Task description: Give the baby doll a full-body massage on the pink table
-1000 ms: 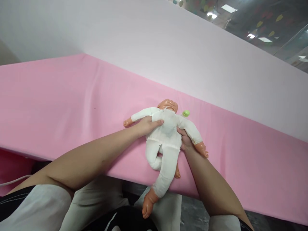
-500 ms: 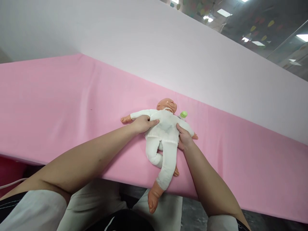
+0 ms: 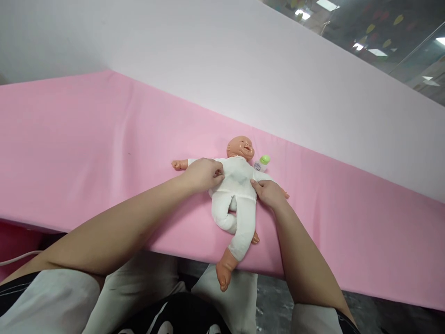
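Note:
A baby doll (image 3: 238, 178) with a soft white cloth body lies on its back on the pink padded surface, head toward the wall. Its arms spread sideways, and one foot hangs past the front edge. My left hand (image 3: 204, 174) is closed with curled fingers at the doll's side, by the chest, pinching the white cloth. At the opposite side, my right hand (image 3: 271, 192) grips the torso's edge, its other fingers partly hidden. Beside the doll's head and shoulder lies a small clear bottle (image 3: 261, 163) with a green cap.
The pink padded surface (image 3: 69, 139) runs along a white wall (image 3: 174, 51), with a glass panel (image 3: 382, 41) above at the right. My legs (image 3: 139, 283) are below the front edge. A white cable (image 3: 21, 256) shows at the lower left.
My left hand has lifted slightly and curled its fingers, where its thumb lay stretched over the chest. My right hand has turned more back-up. The doll's head has tipped, showing more of its front.

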Action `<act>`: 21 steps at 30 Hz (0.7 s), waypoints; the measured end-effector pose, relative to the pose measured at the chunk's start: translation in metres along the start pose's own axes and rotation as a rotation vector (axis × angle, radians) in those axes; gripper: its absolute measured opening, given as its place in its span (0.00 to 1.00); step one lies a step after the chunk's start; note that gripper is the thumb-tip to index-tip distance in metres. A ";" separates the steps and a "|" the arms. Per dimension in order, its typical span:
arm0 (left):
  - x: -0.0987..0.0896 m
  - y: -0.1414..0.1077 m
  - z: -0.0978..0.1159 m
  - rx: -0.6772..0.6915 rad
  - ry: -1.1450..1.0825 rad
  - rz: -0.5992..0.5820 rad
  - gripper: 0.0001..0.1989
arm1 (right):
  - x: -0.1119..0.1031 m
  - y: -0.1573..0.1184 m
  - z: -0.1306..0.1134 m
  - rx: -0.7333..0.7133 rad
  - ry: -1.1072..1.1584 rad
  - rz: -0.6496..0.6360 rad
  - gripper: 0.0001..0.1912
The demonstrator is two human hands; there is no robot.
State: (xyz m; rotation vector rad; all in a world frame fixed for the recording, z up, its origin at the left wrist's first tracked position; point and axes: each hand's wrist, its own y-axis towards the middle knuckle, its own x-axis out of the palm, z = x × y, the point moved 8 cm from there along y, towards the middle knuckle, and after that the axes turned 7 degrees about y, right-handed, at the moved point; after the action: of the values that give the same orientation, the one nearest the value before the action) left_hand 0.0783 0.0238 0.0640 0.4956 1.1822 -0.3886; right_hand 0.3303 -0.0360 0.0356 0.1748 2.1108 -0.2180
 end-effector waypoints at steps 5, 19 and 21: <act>0.000 -0.014 0.027 0.229 -0.072 -0.119 0.14 | -0.006 -0.012 -0.016 -0.148 0.246 0.141 0.10; 0.017 -0.013 0.012 0.248 -0.194 -0.197 0.52 | 0.013 -0.031 -0.043 -0.390 0.850 -0.299 0.29; 0.017 -0.012 0.009 0.195 -0.281 -0.214 0.52 | 0.015 -0.031 -0.043 -0.389 0.864 -0.295 0.28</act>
State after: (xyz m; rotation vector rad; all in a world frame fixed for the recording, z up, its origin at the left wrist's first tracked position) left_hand 0.0842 0.0084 0.0484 0.4657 0.9307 -0.7391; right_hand 0.2806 -0.0559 0.0478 -0.3407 2.9834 0.1335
